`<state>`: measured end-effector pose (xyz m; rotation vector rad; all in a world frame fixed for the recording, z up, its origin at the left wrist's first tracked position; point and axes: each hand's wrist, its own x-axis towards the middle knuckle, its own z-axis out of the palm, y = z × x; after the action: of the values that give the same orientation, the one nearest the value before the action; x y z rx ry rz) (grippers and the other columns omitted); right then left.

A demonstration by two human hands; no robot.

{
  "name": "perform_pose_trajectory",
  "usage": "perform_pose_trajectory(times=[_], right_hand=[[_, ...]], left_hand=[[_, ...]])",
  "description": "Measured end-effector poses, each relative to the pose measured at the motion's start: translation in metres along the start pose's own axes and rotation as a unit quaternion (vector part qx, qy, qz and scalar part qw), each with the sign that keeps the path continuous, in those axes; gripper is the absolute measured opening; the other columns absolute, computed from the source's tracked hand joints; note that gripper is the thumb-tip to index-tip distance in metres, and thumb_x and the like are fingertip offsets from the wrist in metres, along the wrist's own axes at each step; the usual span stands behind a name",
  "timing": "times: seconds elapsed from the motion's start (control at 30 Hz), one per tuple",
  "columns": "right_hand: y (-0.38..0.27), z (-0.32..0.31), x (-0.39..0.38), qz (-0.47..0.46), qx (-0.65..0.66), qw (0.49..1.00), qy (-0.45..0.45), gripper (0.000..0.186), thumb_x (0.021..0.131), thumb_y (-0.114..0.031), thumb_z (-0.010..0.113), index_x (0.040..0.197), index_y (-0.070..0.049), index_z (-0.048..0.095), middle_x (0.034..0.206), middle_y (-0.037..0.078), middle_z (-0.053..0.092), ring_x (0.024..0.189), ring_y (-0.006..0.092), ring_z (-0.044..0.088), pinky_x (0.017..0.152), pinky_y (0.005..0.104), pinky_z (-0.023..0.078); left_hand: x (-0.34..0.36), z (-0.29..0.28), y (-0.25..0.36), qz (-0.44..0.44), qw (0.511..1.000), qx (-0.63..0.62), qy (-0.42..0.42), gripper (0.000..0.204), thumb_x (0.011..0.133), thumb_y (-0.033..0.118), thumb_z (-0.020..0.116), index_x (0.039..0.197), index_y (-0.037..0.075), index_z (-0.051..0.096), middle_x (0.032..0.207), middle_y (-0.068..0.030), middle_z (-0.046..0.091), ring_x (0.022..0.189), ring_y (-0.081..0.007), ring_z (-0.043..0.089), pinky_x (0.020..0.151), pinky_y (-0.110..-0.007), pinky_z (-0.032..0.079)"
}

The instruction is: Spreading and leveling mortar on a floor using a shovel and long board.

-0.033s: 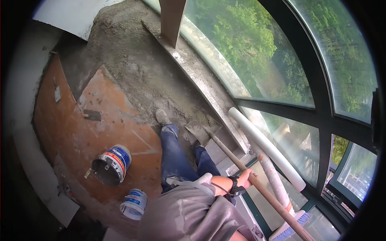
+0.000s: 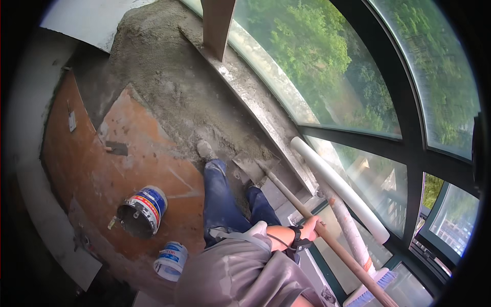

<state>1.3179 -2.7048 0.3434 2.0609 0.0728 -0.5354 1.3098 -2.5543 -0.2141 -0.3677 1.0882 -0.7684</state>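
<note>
My left hand (image 2: 311,228) is closed round the wooden handle of a shovel (image 2: 299,205), a dark strap and small device at its wrist. The handle slants from the lower right edge up to a flat grey blade (image 2: 249,165), which rests on rough grey mortar (image 2: 174,97) close to my feet. At the lower edge a bit of bare skin shows below a sleeve, but my right hand is out of the picture.
A dark bucket (image 2: 148,204) and a smaller white bucket (image 2: 173,257) stand on the left. A trowel (image 2: 118,148) lies on orange-brown boarding (image 2: 138,123). To the right are a white roll (image 2: 340,189), a pipe (image 2: 349,227), a brush (image 2: 371,287) and tall windows (image 2: 302,61).
The shovel blade has shifted very slightly to the left, and my left hand with the handle has moved a little. The rest looks the same.
</note>
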Motion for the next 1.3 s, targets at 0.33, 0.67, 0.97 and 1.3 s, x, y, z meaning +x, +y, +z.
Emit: perform_pose_trajectory(times=[0.33, 0.67, 0.97, 1.3], right_hand=[[-0.286, 0.044, 0.043, -0.065, 0.293, 0.953, -0.041, 0.016, 0.075, -0.027, 0.056, 0.072, -0.011, 0.055, 0.059, 0.012, 0.057, 0.050, 0.0345, 0.055, 0.046, 0.0456, 0.043], [-0.381, 0.051, 0.015, -0.106, 0.375, 0.918, -0.078, 0.017, 0.073, -0.026, 0.057, 0.078, -0.010, 0.056, 0.057, 0.014, 0.056, 0.053, 0.0356, 0.056, 0.049, 0.0451, 0.045], [-0.410, 0.000, 0.100, -0.275, 0.547, 0.768, -0.190, 0.033, 0.056, -0.029, 0.069, 0.076, -0.003, 0.065, 0.068, 0.018, 0.061, 0.063, 0.0337, 0.060, 0.061, 0.0375, 0.048], [-0.331, 0.107, 0.127, -0.248, 0.438, 0.864, -0.027, 0.023, 0.059, -0.029, 0.066, 0.068, -0.008, 0.062, 0.065, 0.014, 0.062, 0.062, 0.0333, 0.061, 0.058, 0.0402, 0.048]], left_hand=[[-0.089, -0.102, 0.310, 0.256, 0.956, 0.037, 0.140, 0.018, 0.069, 0.019, 0.056, 0.078, 0.007, 0.046, 0.061, -0.0121, 0.050, 0.054, -0.0289, 0.052, 0.056, -0.046, 0.045], [-0.189, -0.121, 0.377, 0.348, 0.849, 0.095, 0.386, 0.019, 0.069, 0.008, 0.053, 0.087, 0.002, 0.052, 0.068, -0.0113, 0.051, 0.055, -0.0265, 0.055, 0.051, -0.041, 0.047], [-0.331, -0.042, 0.455, 0.561, 0.636, 0.287, 0.446, 0.047, 0.065, 0.006, 0.062, 0.105, -0.012, 0.045, 0.104, -0.0252, 0.055, 0.096, -0.0297, 0.057, 0.079, -0.037, 0.046], [-0.272, -0.052, 0.330, 0.517, 0.839, 0.090, 0.145, 0.019, 0.068, 0.013, 0.060, 0.081, 0.005, 0.049, 0.070, -0.0096, 0.049, 0.062, -0.0252, 0.051, 0.056, -0.040, 0.045]])
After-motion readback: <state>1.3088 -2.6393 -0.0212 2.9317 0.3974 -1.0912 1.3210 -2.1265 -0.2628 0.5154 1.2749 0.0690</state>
